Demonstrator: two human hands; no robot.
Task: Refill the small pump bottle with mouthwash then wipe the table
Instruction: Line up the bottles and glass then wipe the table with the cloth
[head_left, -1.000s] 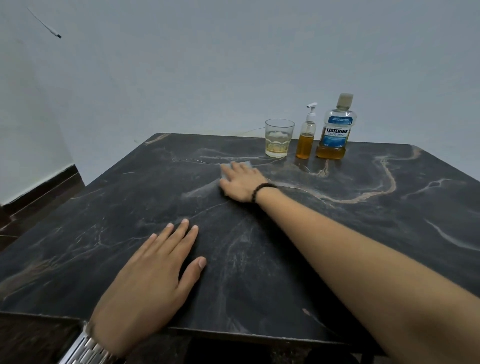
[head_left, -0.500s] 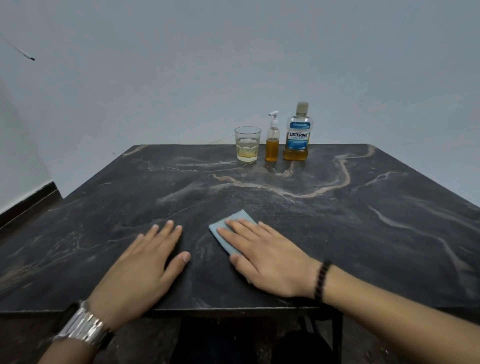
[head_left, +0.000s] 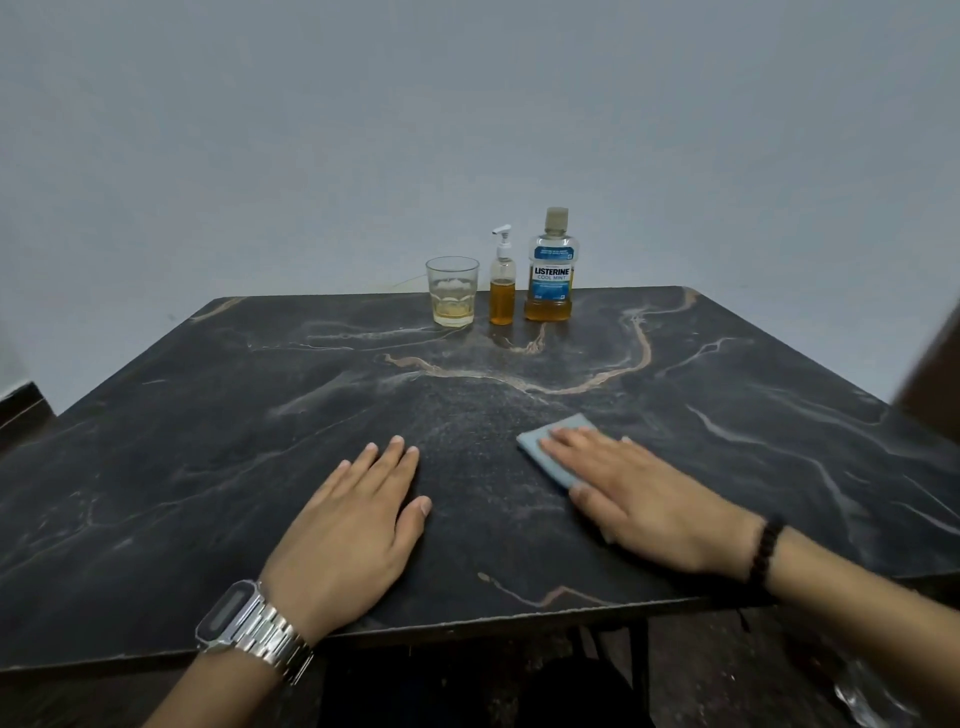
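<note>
The right hand lies flat on a light blue cloth, pressing it against the dark marbled table. The left hand rests palm-down on the table, fingers spread, apart from the cloth. At the far edge stand, left to right, a glass, a pump bottle and a mouthwash bottle, just beside one another.

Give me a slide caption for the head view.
Right hand presses blue cloth on marble table; left hand rests flat.
</note>
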